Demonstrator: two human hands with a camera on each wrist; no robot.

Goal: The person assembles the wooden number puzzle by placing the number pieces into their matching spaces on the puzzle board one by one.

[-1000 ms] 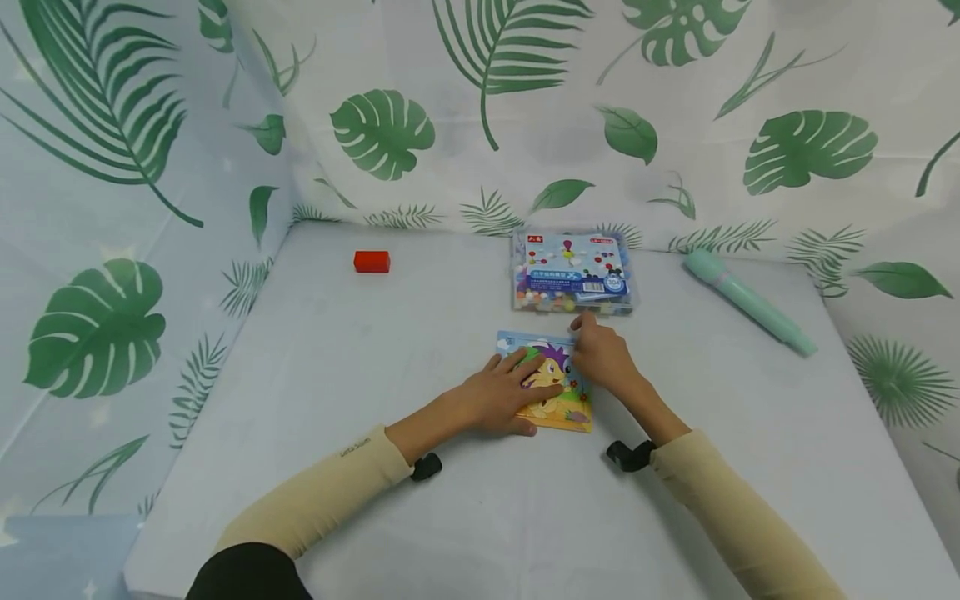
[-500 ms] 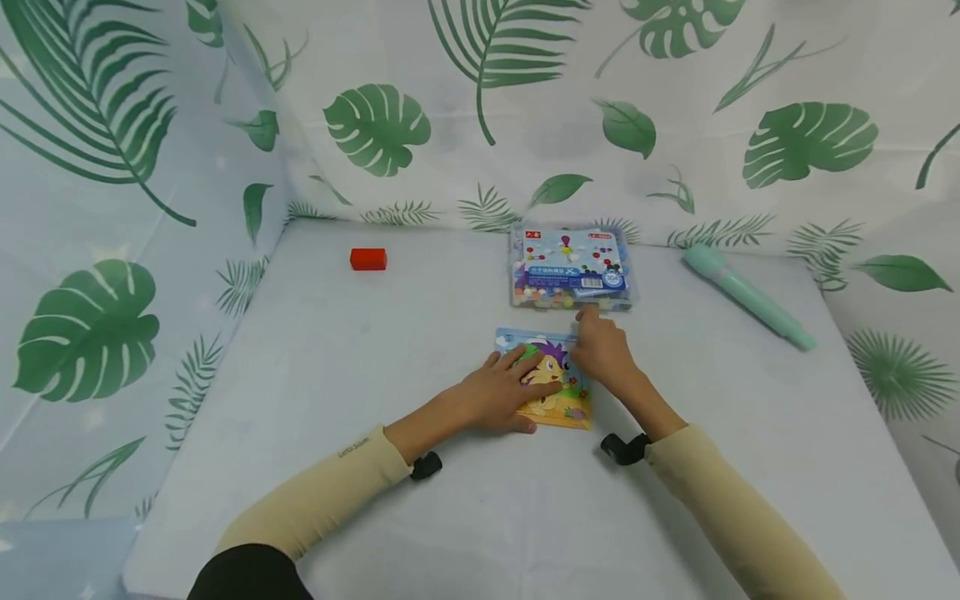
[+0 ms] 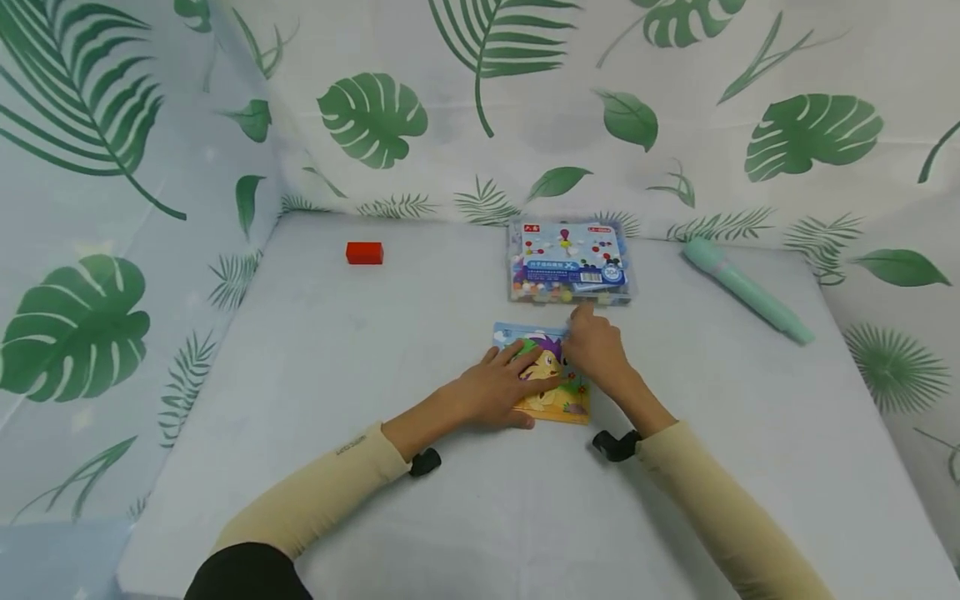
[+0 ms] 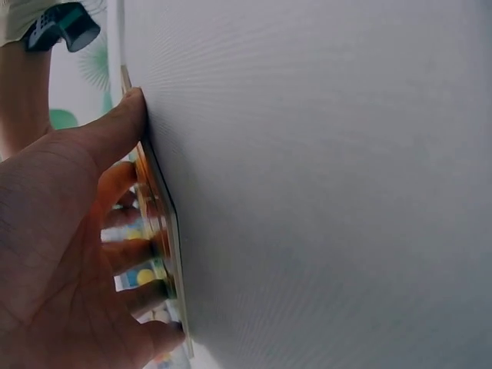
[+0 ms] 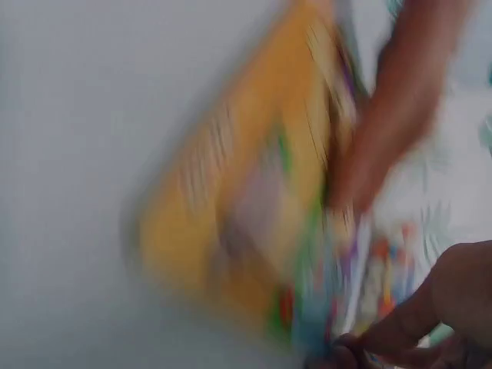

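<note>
Well in from the table's far edge, the left hand spreads over the picture board, probably steadying it for the right hand at its far-right corner (whether pinching, I can't tell).

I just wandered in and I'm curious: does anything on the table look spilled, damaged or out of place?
Nothing visible looks spilled or damaged. Only the mint-green tube stands out mildly, lying slanted while the box and red block sit straighter. The left hand and right hand partly hide the picture card.
</note>
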